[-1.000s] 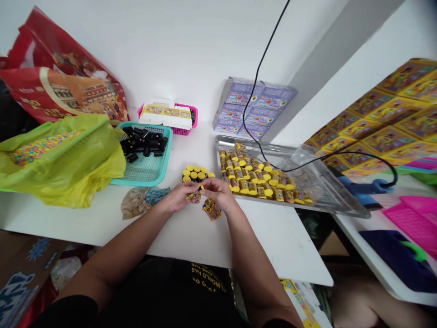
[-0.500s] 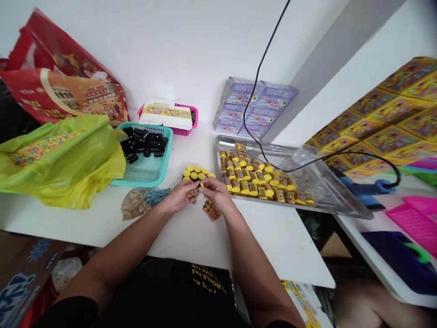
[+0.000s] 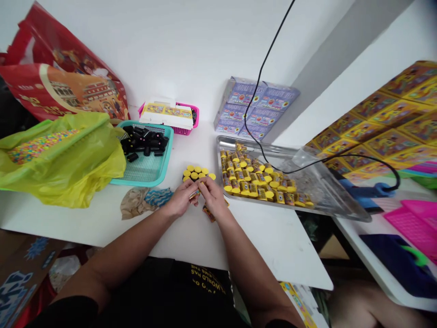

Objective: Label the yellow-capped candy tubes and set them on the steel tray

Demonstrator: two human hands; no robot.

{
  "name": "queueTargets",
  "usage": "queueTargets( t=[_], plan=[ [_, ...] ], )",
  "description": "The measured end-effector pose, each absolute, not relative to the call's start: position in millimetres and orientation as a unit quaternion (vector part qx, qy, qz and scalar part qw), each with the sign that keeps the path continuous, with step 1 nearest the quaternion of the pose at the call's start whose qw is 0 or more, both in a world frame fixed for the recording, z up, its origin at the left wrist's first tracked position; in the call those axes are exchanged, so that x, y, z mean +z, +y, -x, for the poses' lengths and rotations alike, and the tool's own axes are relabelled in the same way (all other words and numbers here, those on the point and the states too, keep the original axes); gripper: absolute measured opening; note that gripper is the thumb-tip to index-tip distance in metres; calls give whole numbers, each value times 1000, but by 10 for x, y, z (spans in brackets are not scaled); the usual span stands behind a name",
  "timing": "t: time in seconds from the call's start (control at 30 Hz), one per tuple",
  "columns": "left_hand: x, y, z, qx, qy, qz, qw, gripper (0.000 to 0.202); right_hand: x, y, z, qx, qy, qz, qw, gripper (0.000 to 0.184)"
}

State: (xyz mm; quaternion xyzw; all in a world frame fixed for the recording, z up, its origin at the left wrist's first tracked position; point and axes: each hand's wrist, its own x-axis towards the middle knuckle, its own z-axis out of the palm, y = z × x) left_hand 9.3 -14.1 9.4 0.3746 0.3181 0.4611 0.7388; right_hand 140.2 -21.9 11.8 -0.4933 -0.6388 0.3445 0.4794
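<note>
yellow printed strip (image 3: 194, 195) sits pinched between the fingertips of both hands: the left hand (image 3: 180, 199) and right hand (image 3: 212, 196) have closed in, nearly touching, curled tight around it. a glossy patterned wrapper (image 3: 209, 214) now lies mostly under the right hand, just below a cluster of yellow-capped black tubes (image 3: 194, 173). beyond, wrapped yellow rolls (image 3: 256, 184) crowd a steel tray (image 3: 225, 139).

I saw a glossy wrapper (image 3: 194, 195) and a shiny metal tray (image 3: 336, 200). The basket (image 3: 136, 182) was smooth plastic, and the bag (image 3: 78, 182) was thin, crinkly plastic.
</note>
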Motion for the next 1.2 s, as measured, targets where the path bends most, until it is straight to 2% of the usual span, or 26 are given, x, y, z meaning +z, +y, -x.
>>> queueTargets(
  t=[0.1, 0.23, 0.4, 0.57, 0.67, 0.83, 1.0, 1.1, 1.2],
  plan=[
    [85, -181, -129, 476, 333, -391, 714, 48, 109, -269, -1297, 264, -626, 544, 492, 32],
    [83, -227, -158, 498, 342, -400, 689, 47, 89, -298, -1229, 254, -610, 548, 512, 37],
    [104, -248, -166, 450, 313, -319, 773, 46, 48, -259, -1269, 133, -657, 564, 482, 38],
    [126, -229, -133, 362, 281, -265, 848, 41, 46, -225, -1361, 81, -717, 540, 433, 37],
    [137, -220, -116, 381, 273, -256, 845, 37, 69, -230, -1408, 74, -734, 522, 428, 34],
    [117, -185, -98, 329, 228, -238, 885, 32, 124, -241, -1476, 83, -735, 493, 458, 29],
    [59, -132, -74, 420, 223, -234, 848, 30, 142, -253, -1474, 145, -710, 473, 502, 26],
    [60, -109, -49, 436, 214, -219, 846, 29, 136, -266, -1451, 154, -659, 487, 552, 27],
    [80, -103, -31, 440, 212, -213, 846, 24, 125, -267, -1441, 166, -666, 464, 561, 21]
  ],
)
